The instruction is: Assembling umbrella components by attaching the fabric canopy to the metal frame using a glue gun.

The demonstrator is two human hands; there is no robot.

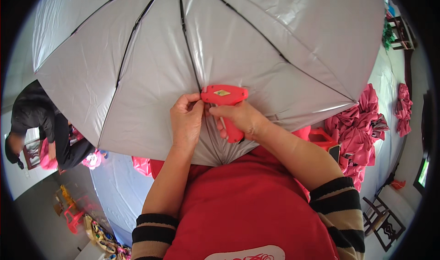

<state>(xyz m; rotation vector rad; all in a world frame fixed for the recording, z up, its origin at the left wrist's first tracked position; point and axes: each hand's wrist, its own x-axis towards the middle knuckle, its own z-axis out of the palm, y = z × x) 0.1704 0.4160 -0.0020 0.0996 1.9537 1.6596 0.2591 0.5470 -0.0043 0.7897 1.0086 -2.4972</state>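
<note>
A large open umbrella (238, 40), silver-grey inside with black ribs, fills the upper picture in front of me. My right hand (240, 118) grips a red tagging gun (224, 96) whose tip points left at one black rib (195, 72). Against that same rib, my left hand (185, 120) pinches the grey fabric right beside the gun's tip. Both hands nearly touch. My red top and striped sleeves fill the lower middle.
Heaps of folded pink umbrellas (360, 122) lie at the right on a pale sheet. Another person in black (41, 122) bends over at the left. Dark wooden chairs (382, 218) stand lower right, small plastic stools (73, 212) lower left.
</note>
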